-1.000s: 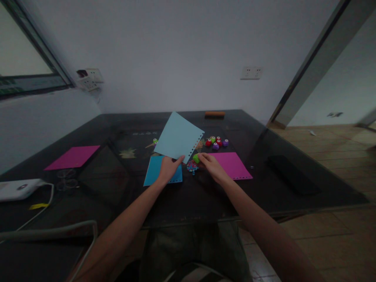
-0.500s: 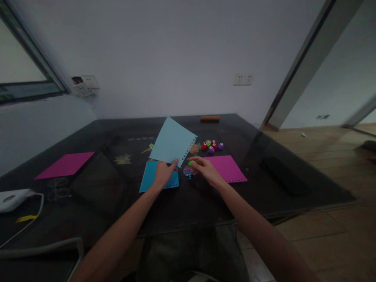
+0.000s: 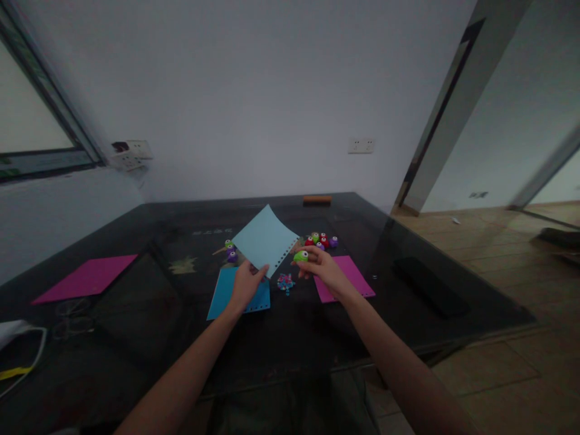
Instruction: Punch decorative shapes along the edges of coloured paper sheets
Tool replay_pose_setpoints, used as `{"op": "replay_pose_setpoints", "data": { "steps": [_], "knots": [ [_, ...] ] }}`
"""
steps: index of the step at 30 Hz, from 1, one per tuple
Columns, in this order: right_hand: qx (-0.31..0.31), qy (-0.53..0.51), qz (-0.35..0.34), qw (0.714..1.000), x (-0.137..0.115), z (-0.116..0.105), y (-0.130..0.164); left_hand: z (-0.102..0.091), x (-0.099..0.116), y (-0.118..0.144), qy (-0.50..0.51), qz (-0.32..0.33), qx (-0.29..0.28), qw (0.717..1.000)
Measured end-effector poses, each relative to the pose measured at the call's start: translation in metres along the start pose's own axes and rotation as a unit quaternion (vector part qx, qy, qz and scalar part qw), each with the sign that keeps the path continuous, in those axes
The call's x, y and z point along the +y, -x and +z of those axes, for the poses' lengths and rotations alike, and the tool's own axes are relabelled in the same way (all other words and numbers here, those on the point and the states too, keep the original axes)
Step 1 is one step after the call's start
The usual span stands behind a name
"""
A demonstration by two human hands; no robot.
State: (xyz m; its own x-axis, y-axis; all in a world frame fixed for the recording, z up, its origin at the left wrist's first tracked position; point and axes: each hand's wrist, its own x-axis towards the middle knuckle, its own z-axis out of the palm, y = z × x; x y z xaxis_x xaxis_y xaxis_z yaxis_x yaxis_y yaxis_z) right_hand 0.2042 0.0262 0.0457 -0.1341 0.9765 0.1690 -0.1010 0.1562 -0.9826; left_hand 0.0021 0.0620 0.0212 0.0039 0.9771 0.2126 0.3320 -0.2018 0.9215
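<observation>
My left hand (image 3: pixel 247 284) grips a light blue sheet with punched holes (image 3: pixel 265 238) by its lower corner, holding it tilted above the table. Beneath that hand lies a darker blue punched sheet (image 3: pixel 222 293). My right hand (image 3: pixel 322 266) pinches a small green one-eyed toy figure (image 3: pixel 301 257) in the air, just right of the light blue sheet. Under the right wrist rests a pink punched sheet (image 3: pixel 351 279). Between my hands a little heap of pink and blue bits (image 3: pixel 286 282) sits on the dark table (image 3: pixel 281 338).
Several red, green and purple eyed toys (image 3: pixel 322 240) cluster behind the right hand. More green and purple toys (image 3: pixel 231 256) stand left of the light sheet. Another pink sheet (image 3: pixel 88 278) lies far left, a black oblong object (image 3: pixel 430 287) at right, and a brown bar (image 3: pixel 317 199) at the back.
My right hand has lifted the green toy away from the small heap, slightly to the right. The light blue sheet has turned and dropped a little in my left hand. The view has shifted.
</observation>
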Motion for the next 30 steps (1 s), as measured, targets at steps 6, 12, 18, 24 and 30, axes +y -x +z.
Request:
{"op": "replay_pose_setpoints", "data": {
  "steps": [6,12,18,24,30],
  "knots": [
    [0.104,0.08,-0.027,0.991,-0.003,-0.07,-0.029,-0.001,0.001,0.001,0.042,-0.009,-0.036,0.998],
    [0.24,0.376,0.0,0.895,0.034,-0.138,-0.057,0.001,-0.002,0.001,0.043,-0.006,-0.061,0.997],
    [0.202,0.498,0.014,0.843,0.059,-0.148,-0.059,0.004,-0.002,0.002,0.017,-0.011,-0.068,0.997],
    [0.174,0.526,0.003,0.833,0.066,-0.147,-0.063,0.005,-0.004,0.002,0.027,-0.01,-0.08,0.996],
    [0.158,0.565,-0.007,0.81,0.071,-0.148,-0.064,0.006,-0.01,0.0,0.034,-0.009,-0.104,0.994]
  ]
}}
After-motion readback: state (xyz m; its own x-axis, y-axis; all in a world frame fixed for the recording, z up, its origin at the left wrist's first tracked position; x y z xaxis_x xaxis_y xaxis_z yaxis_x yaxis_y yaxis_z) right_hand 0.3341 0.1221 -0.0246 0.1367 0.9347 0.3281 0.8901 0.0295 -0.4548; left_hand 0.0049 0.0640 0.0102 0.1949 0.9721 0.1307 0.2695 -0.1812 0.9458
